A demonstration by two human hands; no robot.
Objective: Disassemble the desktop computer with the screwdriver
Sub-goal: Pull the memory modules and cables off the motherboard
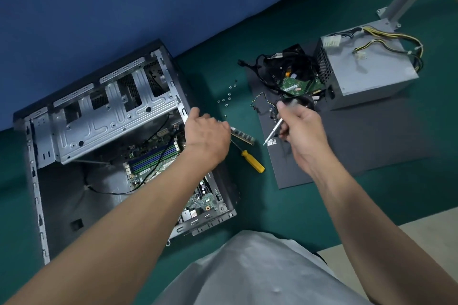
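The open desktop case (104, 116) lies on its side at the left, its motherboard (153, 158) with blue memory slots exposed. My left hand (207, 135) hovers at the case's right edge and holds a memory stick (244, 136) that juts out to the right. My right hand (301, 135) grips a slim silver screwdriver (273, 131), tip pointing down-left above the dark side panel (347, 146). A yellow-handled screwdriver (251, 162) lies on the green mat between the case and the panel.
Several loose screws (228, 96) lie on the green mat (247, 200) right of the case. A grey power supply (366, 64) with cables, a hard drive (296, 85) and black cables sit on the panel's far end. A blue wall rises behind.
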